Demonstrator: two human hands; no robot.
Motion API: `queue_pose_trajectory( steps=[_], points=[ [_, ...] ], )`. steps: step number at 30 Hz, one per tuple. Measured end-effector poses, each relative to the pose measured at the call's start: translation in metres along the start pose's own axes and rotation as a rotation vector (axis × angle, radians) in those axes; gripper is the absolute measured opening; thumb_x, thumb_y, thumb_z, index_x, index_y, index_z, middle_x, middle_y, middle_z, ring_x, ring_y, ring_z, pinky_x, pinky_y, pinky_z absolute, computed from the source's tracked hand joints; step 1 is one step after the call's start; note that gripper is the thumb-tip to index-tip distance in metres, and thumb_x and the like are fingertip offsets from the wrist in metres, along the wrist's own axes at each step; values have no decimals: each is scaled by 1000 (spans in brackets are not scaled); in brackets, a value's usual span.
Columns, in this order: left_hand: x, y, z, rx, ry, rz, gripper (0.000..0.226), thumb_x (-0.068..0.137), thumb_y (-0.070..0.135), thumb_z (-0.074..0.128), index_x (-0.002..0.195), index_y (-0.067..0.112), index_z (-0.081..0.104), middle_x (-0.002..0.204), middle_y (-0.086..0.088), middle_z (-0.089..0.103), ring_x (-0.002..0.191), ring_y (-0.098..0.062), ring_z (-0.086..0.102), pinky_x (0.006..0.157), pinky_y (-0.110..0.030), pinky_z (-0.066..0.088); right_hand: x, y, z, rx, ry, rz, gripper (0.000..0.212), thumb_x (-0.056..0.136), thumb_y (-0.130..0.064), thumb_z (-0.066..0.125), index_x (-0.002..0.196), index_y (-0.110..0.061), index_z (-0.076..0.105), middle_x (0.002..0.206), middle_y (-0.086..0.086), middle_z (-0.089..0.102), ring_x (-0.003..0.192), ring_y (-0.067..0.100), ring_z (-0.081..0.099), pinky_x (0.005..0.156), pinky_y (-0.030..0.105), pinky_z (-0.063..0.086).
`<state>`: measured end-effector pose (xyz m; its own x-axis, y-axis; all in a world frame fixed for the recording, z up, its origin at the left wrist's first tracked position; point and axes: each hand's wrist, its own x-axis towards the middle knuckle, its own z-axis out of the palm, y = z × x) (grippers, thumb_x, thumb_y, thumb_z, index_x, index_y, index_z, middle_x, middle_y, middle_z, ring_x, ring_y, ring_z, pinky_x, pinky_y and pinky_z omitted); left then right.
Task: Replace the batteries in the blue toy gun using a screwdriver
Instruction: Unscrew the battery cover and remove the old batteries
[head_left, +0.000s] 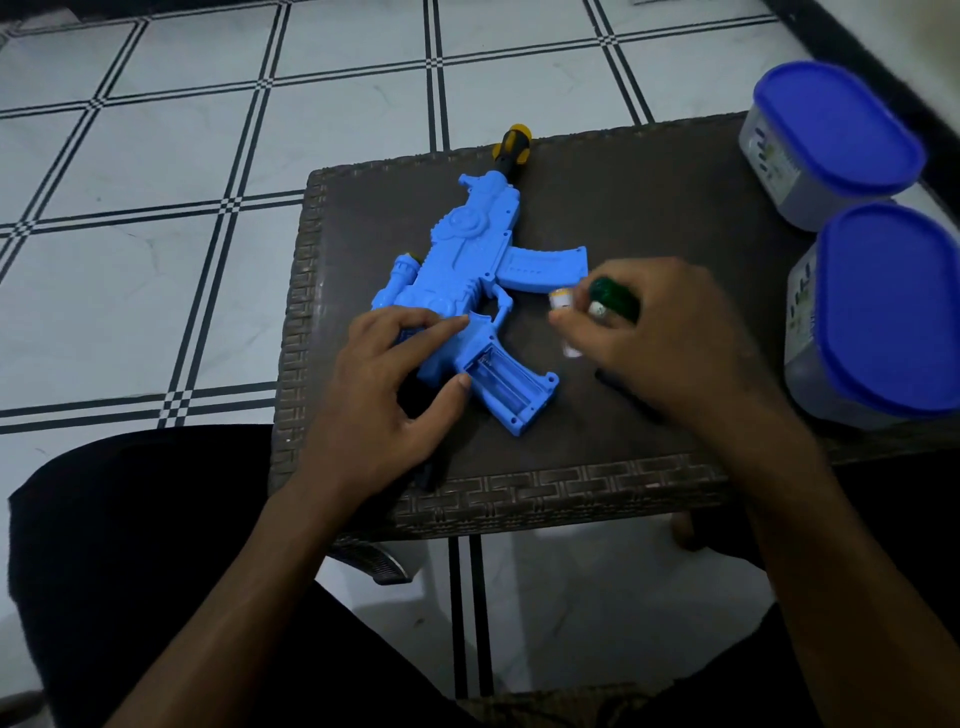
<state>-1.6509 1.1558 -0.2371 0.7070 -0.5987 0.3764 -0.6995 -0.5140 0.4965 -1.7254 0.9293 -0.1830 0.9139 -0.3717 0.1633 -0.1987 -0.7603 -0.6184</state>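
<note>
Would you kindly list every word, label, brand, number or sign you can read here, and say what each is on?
None can be read.
Two blue-lidded containers: dark printed marks on their sides, too blurred to read.
White-and-yellow battery and green battery at the right hand: labels too small and blurred.
Blue toy gun: moulded relief only, no legible text.

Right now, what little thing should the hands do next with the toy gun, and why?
Probably bring the batteries in the right hand over to the open battery slot in the grip of the toy gun and put one in. The slot looks empty with its cover off, and the left hand is resting on the gun.
</note>
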Motion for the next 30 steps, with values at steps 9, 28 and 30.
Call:
queue_pose_trajectory(
  steps=[9,28,30],
  points=[
    [-1,1,1,27,-16,-10,40,87,33,68,125,19,70,126,1,59,121,-19,53,104,-38,43,8,34,-14,-304,-122,313,40,90,-47,64,115,-15,66,102,6,65,87,17,55,72,31,42],
    [-2,0,3,65,-24,-4,41,88,37,64,126,21,69,128,2,58,122,-18,53,102,-42,44,6,34,-17,-309,-244,412,42,89,-49,64,122,-23,59,121,6,60,102,21,55,82,38,49],
    [-2,0,3,63,-27,-7,41,88,36,64,126,21,69,128,2,58,123,-19,53,102,-43,44,6,34,-17,-288,-264,420,44,89,-48,64,125,-23,58,125,7,59,102,20,53,82,36,46]
  ],
)
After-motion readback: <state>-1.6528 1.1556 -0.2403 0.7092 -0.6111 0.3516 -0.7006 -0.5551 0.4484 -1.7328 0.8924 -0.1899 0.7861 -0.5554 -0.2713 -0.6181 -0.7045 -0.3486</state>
